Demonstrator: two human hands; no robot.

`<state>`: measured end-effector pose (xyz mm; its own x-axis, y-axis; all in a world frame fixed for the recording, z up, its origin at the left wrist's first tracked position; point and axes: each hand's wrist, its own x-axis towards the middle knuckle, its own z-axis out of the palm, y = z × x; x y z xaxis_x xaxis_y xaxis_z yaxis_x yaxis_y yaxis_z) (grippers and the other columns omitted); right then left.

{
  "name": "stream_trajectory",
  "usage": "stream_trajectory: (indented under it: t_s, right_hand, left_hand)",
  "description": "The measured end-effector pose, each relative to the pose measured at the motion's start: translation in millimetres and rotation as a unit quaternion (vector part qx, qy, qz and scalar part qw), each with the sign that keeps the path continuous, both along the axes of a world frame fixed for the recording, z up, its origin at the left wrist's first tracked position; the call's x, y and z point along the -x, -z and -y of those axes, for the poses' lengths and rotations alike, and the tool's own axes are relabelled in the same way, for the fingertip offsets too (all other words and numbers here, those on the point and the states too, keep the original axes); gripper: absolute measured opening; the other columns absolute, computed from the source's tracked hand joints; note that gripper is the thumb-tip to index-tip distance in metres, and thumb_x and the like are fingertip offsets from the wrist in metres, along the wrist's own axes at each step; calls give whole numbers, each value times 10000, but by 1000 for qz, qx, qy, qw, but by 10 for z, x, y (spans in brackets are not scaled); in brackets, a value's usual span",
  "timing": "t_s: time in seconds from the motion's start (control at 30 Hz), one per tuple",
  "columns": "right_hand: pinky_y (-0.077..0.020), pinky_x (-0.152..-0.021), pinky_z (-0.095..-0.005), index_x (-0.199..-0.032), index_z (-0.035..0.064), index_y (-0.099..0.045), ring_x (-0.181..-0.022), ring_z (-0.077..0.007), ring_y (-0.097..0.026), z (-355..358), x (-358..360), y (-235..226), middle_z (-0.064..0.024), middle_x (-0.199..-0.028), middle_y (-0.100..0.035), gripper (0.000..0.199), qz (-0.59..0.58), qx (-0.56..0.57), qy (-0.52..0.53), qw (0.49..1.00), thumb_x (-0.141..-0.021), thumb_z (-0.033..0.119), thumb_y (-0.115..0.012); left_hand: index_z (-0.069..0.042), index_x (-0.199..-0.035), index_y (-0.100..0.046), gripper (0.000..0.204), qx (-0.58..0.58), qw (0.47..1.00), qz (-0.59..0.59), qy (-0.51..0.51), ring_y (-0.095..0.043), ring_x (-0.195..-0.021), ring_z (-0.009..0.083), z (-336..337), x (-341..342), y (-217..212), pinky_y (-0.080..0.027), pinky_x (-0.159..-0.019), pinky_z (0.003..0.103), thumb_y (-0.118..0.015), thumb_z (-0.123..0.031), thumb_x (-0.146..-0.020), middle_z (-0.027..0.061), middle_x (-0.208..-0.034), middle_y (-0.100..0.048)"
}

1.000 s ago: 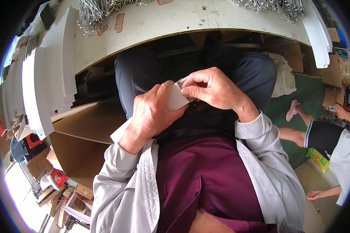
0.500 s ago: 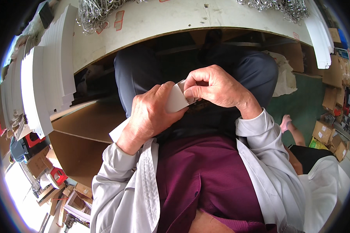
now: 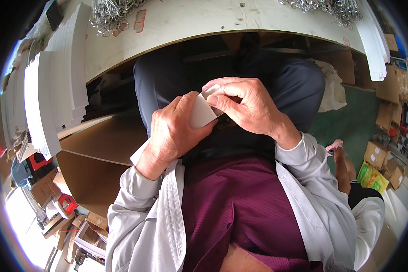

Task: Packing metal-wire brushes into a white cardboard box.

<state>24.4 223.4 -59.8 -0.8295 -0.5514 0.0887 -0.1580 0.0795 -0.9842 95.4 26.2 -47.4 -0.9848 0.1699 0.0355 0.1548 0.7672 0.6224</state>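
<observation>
A long, narrow white cardboard box (image 3: 201, 113) lies slantwise above my lap. My left hand (image 3: 171, 129) is wrapped round it, and its lower end shows beside my left wrist. At the box's upper end, my right hand (image 3: 245, 102) has its thumb and fingers closed on the end flap and rim. The thumb lies at the mouth of the box, and the other fingers reach over the far side. What is inside the box is hidden by my right hand.
Shiny metal wire hooks (image 3: 111, 16) lie in heaps on the pale worktable (image 3: 181, 34). Flat white boxes (image 3: 43, 99) are stacked at the left, others (image 3: 371, 45) at the right. A large open carton (image 3: 90, 158) stands left of me. Another person's leg (image 3: 342, 167) shows at right.
My right hand has turned and its fingers now reach over the box's far side instead of curling at its mouth. The box has shifted slightly left. The other person's leg has moved.
</observation>
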Motion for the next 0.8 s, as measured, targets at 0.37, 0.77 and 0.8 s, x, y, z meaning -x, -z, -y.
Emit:
stream_trajectory:
  t_s: [0.37,0.77,0.8]
  right_hand:
    - [-602,-628,-301,-1041,-13,-714,-756,-232,-755,-36,-196,-19,-169,-990,-743,218,-122,-38,88,988,-920,151,-791]
    - [-569,-601,-294,-1005,-7,-740,-688,-207,-712,-40,-208,-76,-137,-909,-740,163,-127,-57,54,989,-888,84,-808]
    - [-567,-608,-331,-1000,-5,-736,-696,-274,-718,-33,-212,-71,-151,-888,-730,166,-125,-55,48,989,-884,94,-802]
  left_hand:
    - [11,-1222,-656,612,-5,999,-27,-32,-763,-888,341,12,20,0,-628,-756,401,-924,-212,-719,197,-1031,-741]
    - [-7,-1187,-633,597,16,998,-55,-31,-747,-823,338,38,16,51,-623,-694,426,-906,-222,-702,165,-949,-724]
    - [-9,-1208,-644,612,5,999,-37,-39,-752,-864,346,34,10,53,-625,-735,420,-911,-216,-698,176,-993,-732]
